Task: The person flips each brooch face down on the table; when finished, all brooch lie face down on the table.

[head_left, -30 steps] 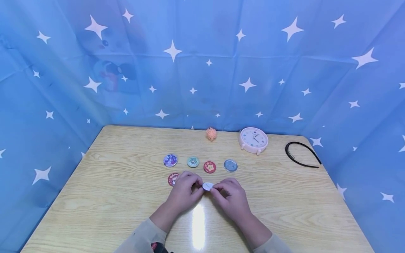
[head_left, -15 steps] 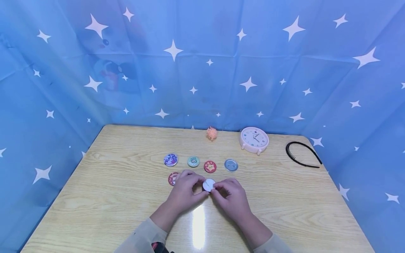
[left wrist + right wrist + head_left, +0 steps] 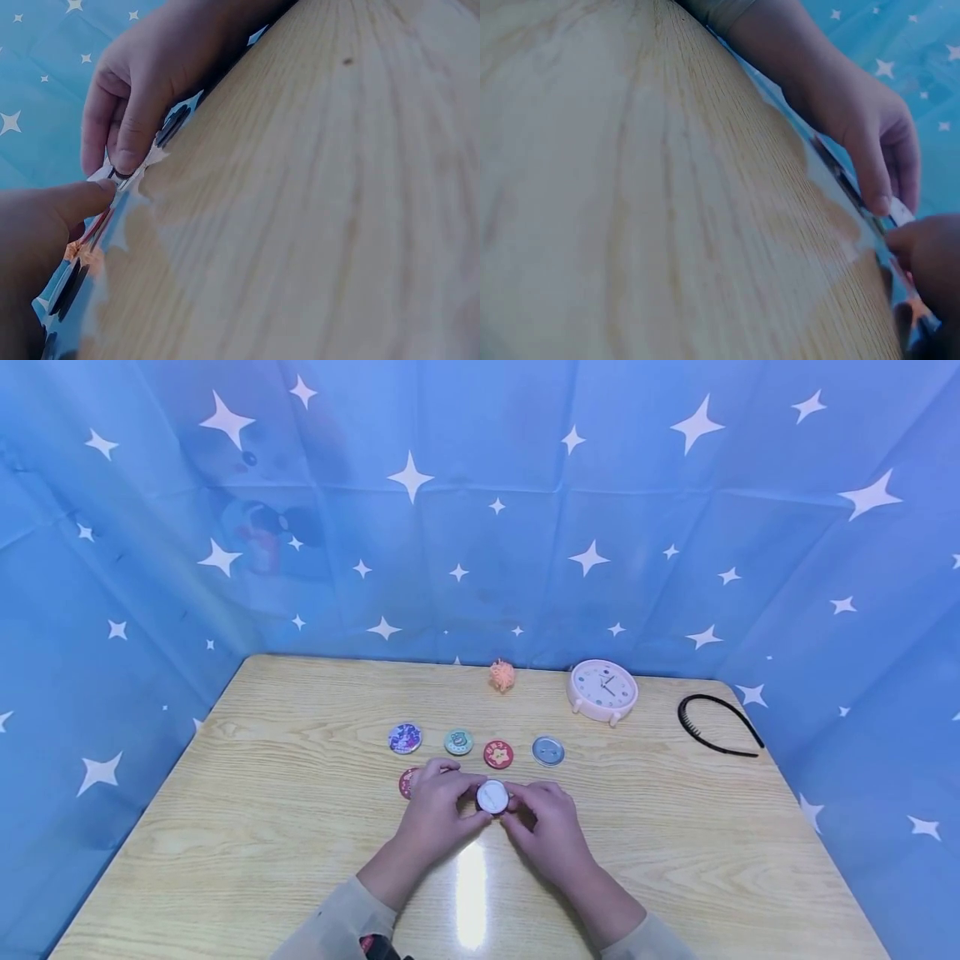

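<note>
Both hands pinch one white round badge (image 3: 492, 796) near the worktop (image 3: 262, 827) centre: left hand (image 3: 438, 810) on one rim, right hand (image 3: 546, 822) opposite. Uneven fingertip pressure could flip it onto the red badge (image 3: 498, 754) behind.

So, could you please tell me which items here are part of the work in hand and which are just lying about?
In hand:
left hand
right hand
white round badge, pinched between both hands
badges on the table: purple, teal, red star, silver, red

Lying about:
orange puff
pink clock
black headband
</note>
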Motion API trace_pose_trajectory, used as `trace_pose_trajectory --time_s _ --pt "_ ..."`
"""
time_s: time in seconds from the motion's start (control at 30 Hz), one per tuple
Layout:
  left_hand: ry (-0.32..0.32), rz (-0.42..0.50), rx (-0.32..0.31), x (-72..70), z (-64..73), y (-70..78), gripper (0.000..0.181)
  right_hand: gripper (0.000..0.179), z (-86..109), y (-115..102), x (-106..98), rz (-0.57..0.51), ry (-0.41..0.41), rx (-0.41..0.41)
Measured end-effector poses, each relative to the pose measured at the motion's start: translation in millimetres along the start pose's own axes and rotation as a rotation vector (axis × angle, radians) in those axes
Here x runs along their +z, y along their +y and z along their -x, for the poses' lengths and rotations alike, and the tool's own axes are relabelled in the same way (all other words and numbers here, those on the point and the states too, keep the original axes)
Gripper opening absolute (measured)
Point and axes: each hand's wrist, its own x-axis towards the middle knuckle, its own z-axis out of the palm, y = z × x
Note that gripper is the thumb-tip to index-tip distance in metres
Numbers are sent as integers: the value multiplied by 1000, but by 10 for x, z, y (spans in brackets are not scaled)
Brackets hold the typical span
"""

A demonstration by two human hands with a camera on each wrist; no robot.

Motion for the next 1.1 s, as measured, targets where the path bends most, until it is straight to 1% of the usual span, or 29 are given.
trace_pose_trajectory --time_s 0.1,0.27,0.4,0.53,0.6,0.8,1.1 --pt "-8 -19 -28 -4 3 2 47 44 3 -15 0 13 -20 16" --pt "-43 -41 -48 11 2 3 48 40 6 -21 -4 13 -8 2" --pt "-71 -41 -47 23 12 -1 48 39 5 -18 -6 25 -5 -21" --pt "-97 -44 -46 23 17 -4 49 39 4 -14 -6 32 -19 -29" --pt "-109 -59 -40 17 15 -3 46 39 4 -12 -6 33 -29 -29" --pt "-128 -114 7 8 8 5 39 35 7 5 -8 40 -42 -47" --pt "-116 -113 27 0 18 12 37 27 20 13 -8 56 -31 -82"
